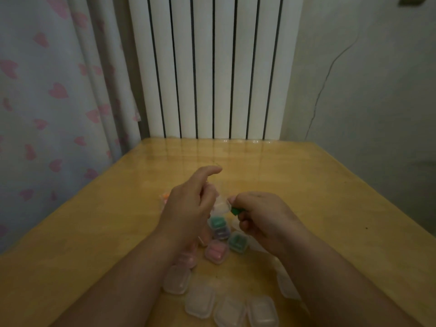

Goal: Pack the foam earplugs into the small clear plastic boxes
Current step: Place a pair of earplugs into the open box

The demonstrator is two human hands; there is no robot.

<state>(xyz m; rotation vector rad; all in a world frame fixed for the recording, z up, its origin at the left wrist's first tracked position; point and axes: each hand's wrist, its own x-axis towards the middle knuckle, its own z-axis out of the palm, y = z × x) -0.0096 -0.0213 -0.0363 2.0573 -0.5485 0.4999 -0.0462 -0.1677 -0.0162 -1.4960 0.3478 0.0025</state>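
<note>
earplug (235, 211): green foam, only the tip shows; pinched betw thumb + fingers of right hand (259, 215), just beside the clear box (220, 203), above the counter (330, 185)
right hand: closed in a pinch on the earplug
left hand (188, 208): curled round the clear box, index finger sticking out fwd; box blurred, can't tell lid position
earplug handling: judged v light, soft, squashy, prob springs back; squeeze it slim, take at mid-body, tip leading. not fragile, not slick
box handling: thin stiff plastic, light, prob slippery; grip by side walls so the mouth is free
filled boxes (237, 241): cluster below the hands, touching or nearly; green, purple, pink show thru the clear walls
empty boxes (200, 300): loose row nearest the person, milky-clear, rounded corners, partly under the forearms
loose plugs (165, 197): orange/pink bit past the left hand, mostly hidden
progress: judged midway, several packed, several empties left
</note>
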